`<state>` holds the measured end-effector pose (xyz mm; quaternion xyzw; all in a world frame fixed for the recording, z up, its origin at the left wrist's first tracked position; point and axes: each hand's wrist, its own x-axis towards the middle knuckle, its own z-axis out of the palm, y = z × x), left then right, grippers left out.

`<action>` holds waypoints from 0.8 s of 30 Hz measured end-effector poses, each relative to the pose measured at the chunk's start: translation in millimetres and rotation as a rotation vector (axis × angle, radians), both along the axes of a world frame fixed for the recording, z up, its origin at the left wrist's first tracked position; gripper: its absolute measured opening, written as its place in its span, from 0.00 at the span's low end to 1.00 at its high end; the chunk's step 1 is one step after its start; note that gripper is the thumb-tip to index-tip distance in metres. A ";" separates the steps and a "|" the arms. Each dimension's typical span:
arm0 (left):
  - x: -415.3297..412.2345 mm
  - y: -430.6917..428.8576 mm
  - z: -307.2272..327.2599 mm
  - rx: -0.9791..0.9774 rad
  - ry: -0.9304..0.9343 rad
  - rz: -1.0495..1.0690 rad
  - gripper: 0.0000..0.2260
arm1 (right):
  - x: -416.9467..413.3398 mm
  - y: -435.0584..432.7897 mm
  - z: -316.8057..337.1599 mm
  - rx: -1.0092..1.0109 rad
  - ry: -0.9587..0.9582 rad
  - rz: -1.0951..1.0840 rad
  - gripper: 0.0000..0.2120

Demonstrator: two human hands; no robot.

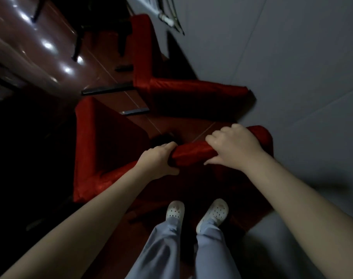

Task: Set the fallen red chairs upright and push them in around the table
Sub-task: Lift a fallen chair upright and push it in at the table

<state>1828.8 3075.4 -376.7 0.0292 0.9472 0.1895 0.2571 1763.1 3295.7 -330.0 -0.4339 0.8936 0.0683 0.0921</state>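
A red padded chair (103, 137) lies on its side on the dark reddish floor, right in front of my feet. Both hands grip the top edge of its backrest (193, 152): my left hand (157, 160) holds the left end, and my right hand (236, 146) wraps over the right part with the thumb underneath. A second red chair (149, 77) lies fallen just beyond it, its backrest stretching toward the wall. The glossy dark table (30, 43) runs along the upper left.
A grey tiled wall (292, 67) borders the chairs on the right. Black chair legs (109, 89) stick out sideways between the chairs and the table. My white shoes (195, 212) stand close behind the near chair. A metal stand (171, 17) leans at the wall, far off.
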 end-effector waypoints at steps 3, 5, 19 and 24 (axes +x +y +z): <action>14.6 -26.0 21.6 0.034 0.017 0.087 0.30 | 1.4 -38.6 39.1 0.053 0.024 0.095 0.29; 26.9 -42.8 32.3 0.079 0.032 0.140 0.29 | 4.9 -61.4 59.8 0.070 0.025 0.145 0.28; 121.0 -136.9 67.1 0.269 0.177 0.385 0.24 | 67.7 -196.4 140.4 0.195 0.099 0.459 0.23; 149.7 -159.7 77.2 0.339 0.220 0.490 0.24 | 93.6 -230.8 164.8 0.223 0.151 0.580 0.20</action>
